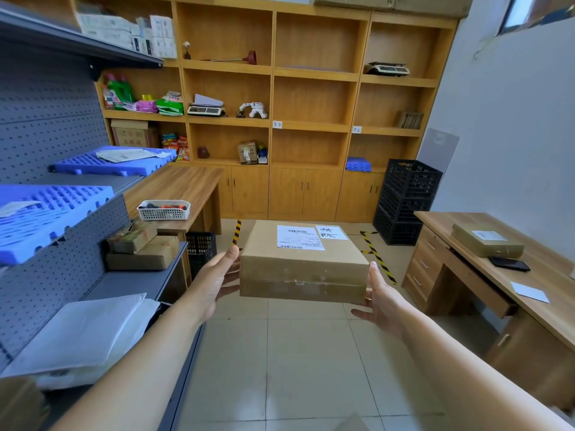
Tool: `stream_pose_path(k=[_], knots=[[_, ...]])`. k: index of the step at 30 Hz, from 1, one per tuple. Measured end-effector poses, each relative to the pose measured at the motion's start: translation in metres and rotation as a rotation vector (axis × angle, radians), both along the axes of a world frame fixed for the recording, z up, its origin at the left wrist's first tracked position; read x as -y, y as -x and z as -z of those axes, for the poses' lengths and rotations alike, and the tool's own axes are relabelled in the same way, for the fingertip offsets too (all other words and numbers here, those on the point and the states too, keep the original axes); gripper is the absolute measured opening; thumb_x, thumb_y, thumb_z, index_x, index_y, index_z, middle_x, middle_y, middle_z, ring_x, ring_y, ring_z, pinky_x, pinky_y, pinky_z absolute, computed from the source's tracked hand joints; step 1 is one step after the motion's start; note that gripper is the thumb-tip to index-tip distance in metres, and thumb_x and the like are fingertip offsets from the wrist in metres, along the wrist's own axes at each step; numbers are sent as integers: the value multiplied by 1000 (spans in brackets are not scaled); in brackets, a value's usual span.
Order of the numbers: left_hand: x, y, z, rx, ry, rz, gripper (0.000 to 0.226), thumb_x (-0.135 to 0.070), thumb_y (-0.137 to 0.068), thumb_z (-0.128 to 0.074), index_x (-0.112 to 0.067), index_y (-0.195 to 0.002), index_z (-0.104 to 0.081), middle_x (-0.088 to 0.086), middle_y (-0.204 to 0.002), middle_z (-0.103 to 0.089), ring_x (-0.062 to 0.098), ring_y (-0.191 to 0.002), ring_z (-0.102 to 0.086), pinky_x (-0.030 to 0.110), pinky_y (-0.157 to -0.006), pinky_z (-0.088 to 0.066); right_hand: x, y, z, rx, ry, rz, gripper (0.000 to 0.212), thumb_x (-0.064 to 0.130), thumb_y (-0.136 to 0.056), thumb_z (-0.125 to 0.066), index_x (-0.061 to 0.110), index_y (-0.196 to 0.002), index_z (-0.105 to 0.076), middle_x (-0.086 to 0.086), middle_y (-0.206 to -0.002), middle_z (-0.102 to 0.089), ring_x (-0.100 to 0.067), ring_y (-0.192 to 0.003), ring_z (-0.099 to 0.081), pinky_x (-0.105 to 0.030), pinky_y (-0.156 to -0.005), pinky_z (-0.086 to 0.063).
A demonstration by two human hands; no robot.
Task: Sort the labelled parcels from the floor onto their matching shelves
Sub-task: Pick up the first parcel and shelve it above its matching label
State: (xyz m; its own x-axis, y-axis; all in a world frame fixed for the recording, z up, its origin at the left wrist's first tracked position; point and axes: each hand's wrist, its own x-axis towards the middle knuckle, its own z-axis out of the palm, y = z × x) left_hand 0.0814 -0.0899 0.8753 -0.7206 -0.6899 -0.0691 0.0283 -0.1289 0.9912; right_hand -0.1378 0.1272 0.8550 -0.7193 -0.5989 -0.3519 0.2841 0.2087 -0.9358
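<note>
Two hands carry one cardboard parcel out in front, up off the tiled floor at the middle of the view. Biggest thing in sight is the wooden shelf wall straight ahead, its cubbies mostly bare, with small paper tags on two shelf edges, one left and one right. On the left stands the grey pegboard rack, blue plastic pallets lying on its shelves, two brown parcels stacked on a lower shelf and a white padded mailer nearer the camera. On the right, a wooden desk bears another labelled parcel and a dark phone just beside it. Black crates are stacked in the far corner. Back to the held parcel: a printed shipping label and a handwritten white slip sit side by side on its top face. Left hand is pressed flat on the left side, fingers spread, thumb up at the top edge. Right hand braces the right side, thumb up along the near corner, fingers tucked beneath. Yellow-black tape on the floor shows behind the box.
</note>
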Motion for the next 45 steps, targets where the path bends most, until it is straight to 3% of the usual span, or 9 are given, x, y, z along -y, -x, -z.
stream_pose_path(k=[5,8,16,20,27,31,37,41,45], knots=[[4,-2,-1,22,-3,15,8,-20,-89,-58,-14,-94,-56,8,-92,-67,23,-93,-59,35,-77,-48,2,2,0,2,-45,-42,57,66,-90,-22,29,-116,-56,-10,-113,-64,-24,-108,-58,-40,-90,-45],[6,-4,-1,-9,9,42,25,-14,-78,-67,-15,-100,-57,10,-98,-68,23,-94,-59,33,-76,-47,5,4,1,18,-39,-83,63,68,-89,-20,30,-133,-45,-7,-116,-62,-22,-106,-58,-39,-90,-44],[6,1,-7,-54,15,26,50,0,-65,-63,-16,-111,-51,8,-109,-64,21,-100,-57,30,-79,-47,2,4,-4,-36,67,-195,38,45,-90,-53,34,-126,-52,1,-119,-60,-19,-102,-57,-39,-95,-43],[6,4,-6,-17,74,-11,54,14,-76,-54,-12,-122,-44,8,-115,-61,23,-109,-55,27,-74,-44,2,7,-11,-110,103,-276,77,36,-62,-75,41,-133,-46,4,-120,-61,-18,-102,-57,-36,-90,-42],[15,18,-14,221,282,-240,94,-9,-74,-73,-17,-147,-15,9,-153,-25,27,-137,-29,44,-107,-33,15,15,-38,-178,171,-78,101,26,-46,-85,7,-135,-42,-17,-121,-60,-23,-98,-61,-28,-78,-50],[13,25,-43,413,703,-462,104,-26,-71,-77,-15,-148,-8,11,-157,-10,29,-143,-11,49,-115,-21,22,12,-64,-260,152,-12,74,12,-70,-80,10,-132,-40,-11,-110,-60,-21,-93,-61,-29,-78,-50],[7,40,-79,573,1153,41,87,-39,-75,-71,-24,-147,-24,-1,-159,-14,21,-147,0,50,-116,-10,35,0,-100,-399,-22,-194,91,8,-66,-79,17,-143,-30,-15,-128,-49,-30,-112,-55,-42,-97,-47],[7,44,-83,667,1073,295,91,-45,-74,-70,-31,-148,-19,-1,-161,-3,23,-147,6,52,-117,-7,43,-16,-122,-500,-86,-275,94,4,-73,-74,26,-147,-20,-8,-133,-40,-26,-107,-55,-35,-83,-52],[2,46,-89,627,854,478,91,-38,-76,-71,-29,-149,-17,4,-160,-10,27,-144,-19,46,-113,-25,51,-31,-138,-590,-149,-380,108,-1,-74,-72,33,-150,-4,-2,-133,-33,-28,-103,-61,-37,-79,-57]])
